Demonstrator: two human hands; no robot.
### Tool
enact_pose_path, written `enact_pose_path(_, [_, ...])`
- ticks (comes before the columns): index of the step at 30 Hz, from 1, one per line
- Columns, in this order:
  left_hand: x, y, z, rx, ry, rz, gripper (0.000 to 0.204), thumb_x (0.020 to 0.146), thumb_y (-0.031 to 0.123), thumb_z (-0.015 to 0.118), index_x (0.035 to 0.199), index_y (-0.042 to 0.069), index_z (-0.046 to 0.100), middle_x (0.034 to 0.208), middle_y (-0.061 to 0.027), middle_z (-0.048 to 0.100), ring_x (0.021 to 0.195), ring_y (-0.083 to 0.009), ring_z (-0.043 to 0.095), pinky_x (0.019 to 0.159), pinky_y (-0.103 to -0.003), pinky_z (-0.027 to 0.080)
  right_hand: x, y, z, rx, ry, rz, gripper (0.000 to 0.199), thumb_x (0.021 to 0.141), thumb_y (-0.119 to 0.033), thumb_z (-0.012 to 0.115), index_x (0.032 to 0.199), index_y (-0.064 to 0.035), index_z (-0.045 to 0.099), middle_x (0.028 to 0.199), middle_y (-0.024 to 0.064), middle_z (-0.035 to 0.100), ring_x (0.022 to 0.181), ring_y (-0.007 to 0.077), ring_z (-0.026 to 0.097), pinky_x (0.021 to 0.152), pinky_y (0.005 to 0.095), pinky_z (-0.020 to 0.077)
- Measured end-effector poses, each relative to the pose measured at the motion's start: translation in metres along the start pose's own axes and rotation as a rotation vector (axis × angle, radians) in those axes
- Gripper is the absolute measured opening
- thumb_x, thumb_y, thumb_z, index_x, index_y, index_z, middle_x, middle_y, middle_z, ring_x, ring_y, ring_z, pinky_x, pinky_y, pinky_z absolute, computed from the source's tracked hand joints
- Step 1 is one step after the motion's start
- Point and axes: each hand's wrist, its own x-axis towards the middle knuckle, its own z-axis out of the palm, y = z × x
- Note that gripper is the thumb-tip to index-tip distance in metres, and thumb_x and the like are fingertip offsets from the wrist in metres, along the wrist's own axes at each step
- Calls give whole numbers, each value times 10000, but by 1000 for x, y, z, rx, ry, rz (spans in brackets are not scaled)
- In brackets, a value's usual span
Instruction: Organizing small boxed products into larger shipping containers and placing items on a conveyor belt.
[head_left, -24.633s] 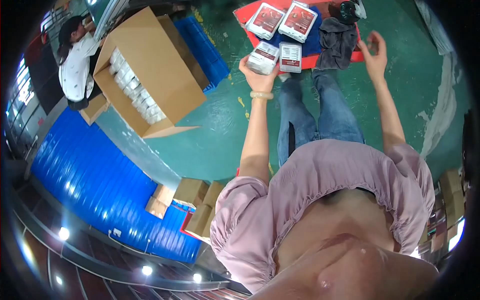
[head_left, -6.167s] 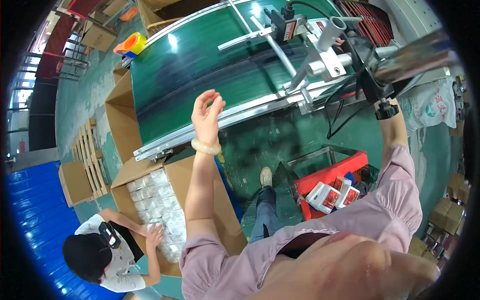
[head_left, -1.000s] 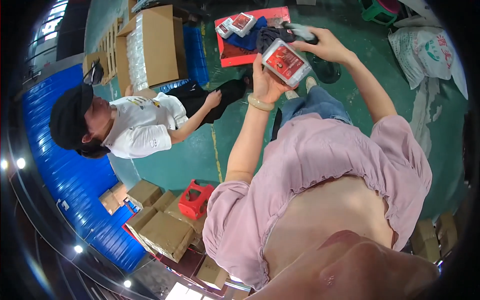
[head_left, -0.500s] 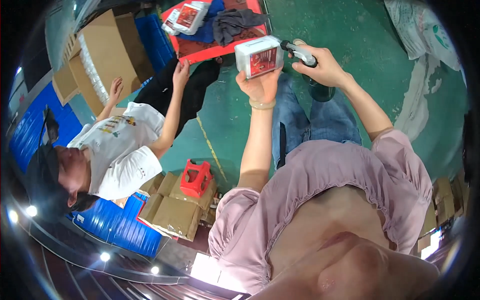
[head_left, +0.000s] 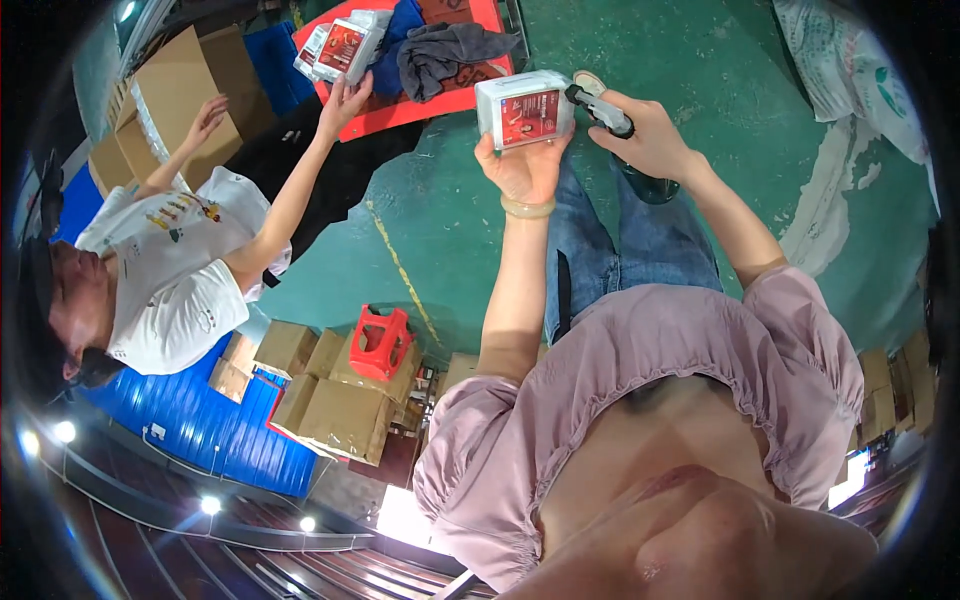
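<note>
My left hand [head_left: 526,172] holds up a white plastic package [head_left: 528,112] with a red printed label, its fingers wrapped round the lower side and a bracelet on the wrist. Just right of it, my right hand [head_left: 655,140] grips a spray bottle [head_left: 652,187] with a dark body and a black-and-clear spray head. The nozzle points at the package's right side, very close to it; whether any spray comes out I cannot tell. My fingers hide part of the spray head.
A red table [head_left: 400,118] ahead carries similar packages [head_left: 343,48] and a dark grey cloth [head_left: 445,58]. On the left a co-worker [head_left: 185,240] reaches to those packages. Cartons [head_left: 340,415], a red stool [head_left: 380,342], an open carton [head_left: 180,85] and white sacks [head_left: 850,70] stand around.
The co-worker has shifted left and their nearer hand has moved from the table's edge to the packages. My hands keep their hold, the package's label turned slightly more toward me.
</note>
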Motion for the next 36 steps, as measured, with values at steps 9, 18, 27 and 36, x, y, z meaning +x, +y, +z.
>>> enact_pose_path(9, [-9, 42, -37, -106, 137, 67, 678, 731, 512, 531, 1295, 151, 424, 1316, -130, 435, 1179, -338, 425, 964, -573, 318, 102, -15, 41, -100, 494, -311, 300, 773, -213, 674, 1031, -82, 594, 825, 103, 622, 697, 260, 598, 641, 319, 482])
enact_pose_path(18, [11, 103, -63, -292, 167, 133, 669, 727, 507, 511, 1278, 135, 437, 1335, -145, 402, 1179, -389, 396, 974, -602, 280, 325, -64, 95, -73, 633, -716, 486, 746, -267, 712, 1111, 0, 535, 872, 150, 628, 788, 253, 619, 722, 347, 483])
enact_pose_path(27, [80, 121, -33, -222, 264, 92, 657, 722, 555, 469, 1227, 135, 474, 1217, -107, 496, 1082, -313, 473, 848, -535, 397, 274, 24, 106, -684, 412, -660, 246, 819, -213, 649, 1011, -67, 598, 779, 74, 622, 692, 166, 594, 659, 271, 473])
enact_pose_path(36, [87, 110, 10, 9, 318, 143, 636, 728, 559, 436, 1206, 142, 488, 1172, -99, 528, 1015, -293, 522, 780, -483, 448, 220, -56, 111, 86, 71, -99, 172, 792, -180, 638, 915, -72, 583, 795, 86, 607, 835, 235, 574, 745, 331, 453])
